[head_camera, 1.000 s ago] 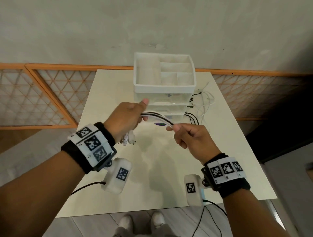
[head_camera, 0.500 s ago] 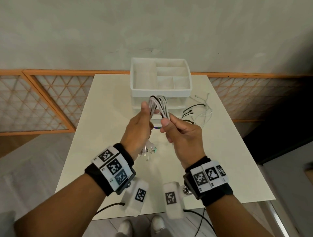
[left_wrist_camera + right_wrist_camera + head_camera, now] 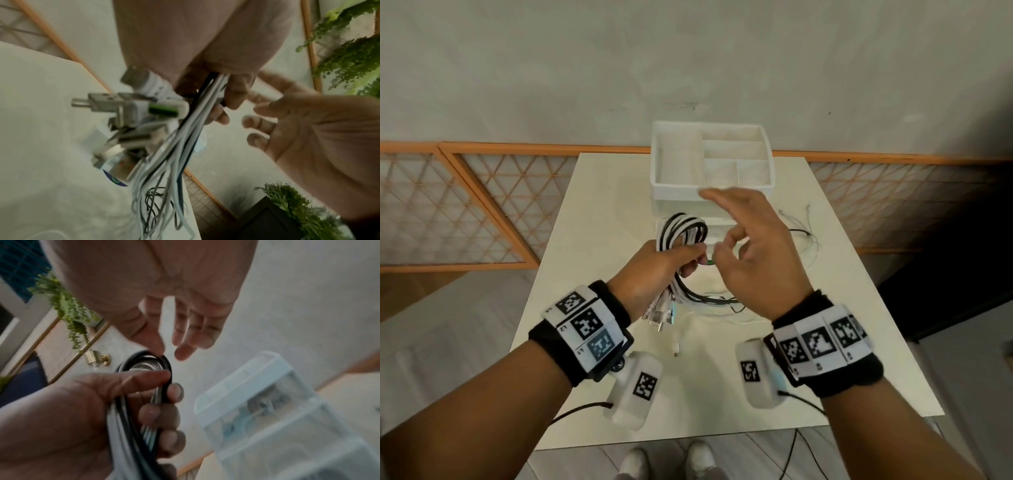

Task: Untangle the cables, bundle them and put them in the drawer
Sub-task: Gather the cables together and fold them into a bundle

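At frame centre our left hand (image 3: 654, 274) grips the looped cable bundle (image 3: 681, 229) at its waist, above the worktop (image 3: 592, 240); our right hand (image 3: 753, 253) hovers beside it, fingers (image 3: 717, 197) spread, holding nothing. Light, springy, slick cables: we judge the crossing point the best hold.

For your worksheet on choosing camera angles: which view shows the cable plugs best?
The left wrist view: the plugs fill its middle, metal tips and a green insert clear, below the left hand gripping the cables. The head view shows them small, hanging under that hand. The right wrist view shows only the looped cables, no plugs.
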